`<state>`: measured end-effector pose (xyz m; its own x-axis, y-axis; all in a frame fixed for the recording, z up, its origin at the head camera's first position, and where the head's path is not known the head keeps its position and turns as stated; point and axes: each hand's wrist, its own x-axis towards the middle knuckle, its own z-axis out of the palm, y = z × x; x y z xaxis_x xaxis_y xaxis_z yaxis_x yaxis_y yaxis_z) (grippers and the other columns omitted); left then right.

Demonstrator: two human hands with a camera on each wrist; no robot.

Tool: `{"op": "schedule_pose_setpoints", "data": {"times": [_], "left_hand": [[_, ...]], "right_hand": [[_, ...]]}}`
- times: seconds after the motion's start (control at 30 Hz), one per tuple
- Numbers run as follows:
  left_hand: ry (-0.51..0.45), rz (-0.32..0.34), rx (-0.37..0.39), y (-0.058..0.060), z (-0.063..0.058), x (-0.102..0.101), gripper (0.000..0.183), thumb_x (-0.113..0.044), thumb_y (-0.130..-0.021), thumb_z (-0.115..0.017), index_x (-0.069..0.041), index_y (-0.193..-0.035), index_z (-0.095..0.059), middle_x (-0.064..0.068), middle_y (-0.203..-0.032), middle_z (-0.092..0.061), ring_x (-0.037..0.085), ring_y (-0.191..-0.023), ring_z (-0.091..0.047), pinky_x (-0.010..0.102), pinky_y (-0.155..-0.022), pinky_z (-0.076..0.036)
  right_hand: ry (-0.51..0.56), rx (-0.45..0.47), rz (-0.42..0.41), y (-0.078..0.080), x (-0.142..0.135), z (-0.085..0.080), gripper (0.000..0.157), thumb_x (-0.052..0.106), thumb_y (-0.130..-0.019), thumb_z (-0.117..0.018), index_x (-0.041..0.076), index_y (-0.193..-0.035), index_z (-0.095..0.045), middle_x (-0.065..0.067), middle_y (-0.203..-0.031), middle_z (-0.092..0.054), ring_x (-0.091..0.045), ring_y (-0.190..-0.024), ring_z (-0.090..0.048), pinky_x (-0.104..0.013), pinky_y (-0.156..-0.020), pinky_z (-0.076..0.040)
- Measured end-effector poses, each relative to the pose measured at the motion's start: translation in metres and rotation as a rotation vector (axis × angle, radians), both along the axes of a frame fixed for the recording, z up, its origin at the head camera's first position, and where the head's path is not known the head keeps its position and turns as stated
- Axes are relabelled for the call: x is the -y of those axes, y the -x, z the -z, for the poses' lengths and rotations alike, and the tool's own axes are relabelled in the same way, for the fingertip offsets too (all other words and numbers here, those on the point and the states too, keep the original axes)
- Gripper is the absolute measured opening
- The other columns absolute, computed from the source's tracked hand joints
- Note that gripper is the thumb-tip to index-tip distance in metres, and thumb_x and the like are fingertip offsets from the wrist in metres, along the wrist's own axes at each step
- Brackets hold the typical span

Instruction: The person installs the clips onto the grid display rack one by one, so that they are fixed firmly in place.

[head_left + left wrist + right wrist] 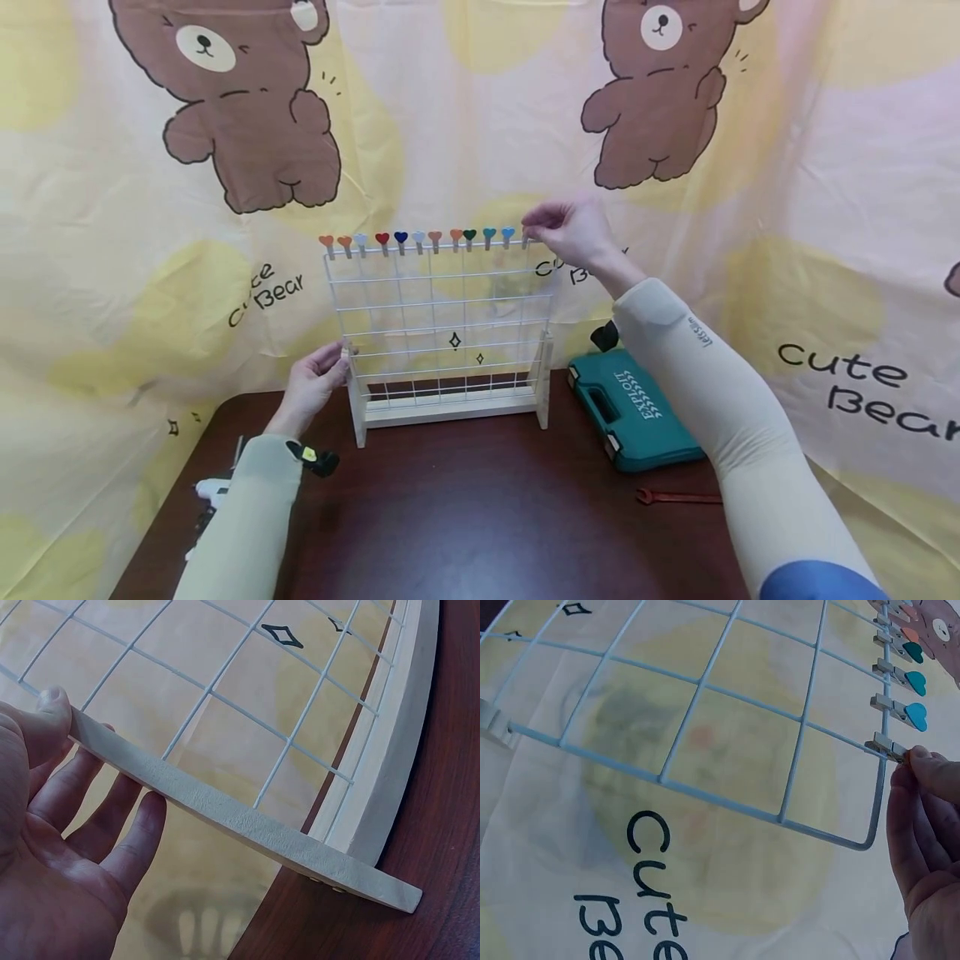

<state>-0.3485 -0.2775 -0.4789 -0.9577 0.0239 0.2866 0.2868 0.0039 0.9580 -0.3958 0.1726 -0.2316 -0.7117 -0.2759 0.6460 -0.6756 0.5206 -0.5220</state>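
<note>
A white wire grid (720, 799) stands upright in a pale wooden stand (450, 410) at the back of the table. Along its top wire sits a row of small clothespins with heart-shaped heads, among them a red one (382, 238) and a dark green one (470, 235). At the row's right end my right hand (576, 233) pinches one more clothespin (886, 745) between thumb and fingertips; its jaws are at the top wire and its head is hidden. My left hand (311, 385) grips the stand's left wooden post (187, 787), thumb on one side and fingers on the other.
A teal tool case (660, 433) lies right of the stand, with a red wrench (678, 497) in front of it. A white tool (213, 490), partly behind the left sleeve, lies at the table's left edge. A bear-print cloth (450, 125) hangs close behind the table.
</note>
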Motion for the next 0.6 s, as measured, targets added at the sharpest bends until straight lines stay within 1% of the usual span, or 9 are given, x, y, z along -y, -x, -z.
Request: {"op": "schedule_pose_setpoints", "data": {"times": [0.1,0.17,0.23,0.3,0.37,0.43,0.5,0.53,0.6], "left_hand": [[0.024,-0.006,0.0,-0.001,-0.001,0.002,0.057,-0.01,-0.106,-0.066,0.009,-0.155,-0.044,0.015,-0.137,-0.07,0.004,-0.108,-0.071,0.02,-0.083,-0.06],[0.023,-0.008,0.002,-0.001,-0.001,0.003,0.058,-0.011,-0.106,-0.066,0.01,-0.155,-0.043,0.011,-0.135,-0.072,0.004,-0.109,-0.071,0.02,-0.083,-0.059],[0.028,-0.007,0.005,-0.002,-0.002,0.004,0.059,-0.011,-0.106,-0.066,0.01,-0.156,-0.042,0.007,-0.133,-0.074,0.002,-0.108,-0.071,0.019,-0.084,-0.059],[0.024,-0.014,0.009,-0.002,-0.002,0.003,0.058,-0.011,-0.106,-0.066,0.009,-0.156,-0.043,0.009,-0.134,-0.073,0.001,-0.107,-0.071,0.019,-0.084,-0.059],[0.047,-0.041,0.022,-0.004,-0.004,0.002,0.057,-0.01,-0.106,-0.065,0.007,-0.156,-0.044,0.013,-0.139,-0.069,0.0,-0.107,-0.07,0.02,-0.085,-0.059],[0.111,-0.119,0.016,-0.011,-0.006,-0.001,0.054,-0.014,-0.107,-0.066,0.002,-0.155,-0.049,0.017,-0.142,-0.066,0.007,-0.111,-0.07,0.017,-0.085,-0.058],[0.21,-0.248,-0.028,-0.022,-0.008,-0.007,0.05,-0.02,-0.106,-0.068,-0.002,-0.151,-0.057,0.02,-0.142,-0.066,0.016,-0.113,-0.071,0.015,-0.085,-0.056],[0.283,-0.327,-0.064,-0.03,-0.009,-0.011,0.048,-0.022,-0.105,-0.069,-0.005,-0.149,-0.06,0.018,-0.139,-0.069,0.019,-0.111,-0.072,0.016,-0.083,-0.057],[0.426,-0.478,-0.183,-0.047,-0.008,-0.021,0.045,-0.024,-0.102,-0.074,-0.008,-0.143,-0.066,0.016,-0.136,-0.071,0.03,-0.11,-0.073,0.023,-0.084,-0.057]], "right_hand": [[-0.001,0.012,-0.015,0.002,0.001,0.0,0.006,0.0,-0.093,-0.08,0.001,-0.098,-0.083,-0.013,-0.095,-0.081,-0.019,-0.078,-0.077,-0.017,-0.069,-0.058],[-0.011,0.016,-0.027,0.003,0.001,0.001,0.009,0.001,-0.094,-0.079,0.0,-0.102,-0.082,-0.014,-0.098,-0.081,-0.022,-0.082,-0.077,-0.019,-0.072,-0.06],[-0.024,0.004,-0.025,0.001,0.001,0.003,0.015,0.005,-0.095,-0.079,0.001,-0.11,-0.081,-0.013,-0.105,-0.081,-0.023,-0.089,-0.077,-0.024,-0.077,-0.062],[-0.022,-0.025,0.0,-0.003,0.0,0.008,0.024,0.01,-0.096,-0.079,0.005,-0.12,-0.079,-0.011,-0.115,-0.079,-0.023,-0.096,-0.077,-0.031,-0.083,-0.063],[0.018,-0.073,0.022,-0.011,0.0,0.018,0.032,0.012,-0.096,-0.08,0.007,-0.128,-0.076,-0.011,-0.123,-0.076,-0.024,-0.102,-0.076,-0.039,-0.086,-0.064],[0.063,-0.137,0.043,-0.021,0.001,0.033,0.037,0.011,-0.096,-0.079,0.008,-0.132,-0.074,-0.01,-0.128,-0.074,-0.024,-0.103,-0.075,-0.042,-0.086,-0.064],[0.1,-0.207,0.032,-0.034,0.002,0.055,0.037,0.006,-0.094,-0.078,0.005,-0.131,-0.074,-0.014,-0.125,-0.075,-0.027,-0.1,-0.075,-0.044,-0.083,-0.064],[0.103,-0.235,0.016,-0.04,0.002,0.068,0.036,0.004,-0.093,-0.079,0.004,-0.129,-0.074,-0.016,-0.123,-0.076,-0.028,-0.099,-0.075,-0.045,-0.082,-0.064],[0.066,-0.27,-0.006,-0.053,0.002,0.099,0.037,0.002,-0.091,-0.079,0.0,-0.128,-0.073,-0.018,-0.121,-0.076,-0.031,-0.096,-0.074,-0.046,-0.08,-0.064]]}}
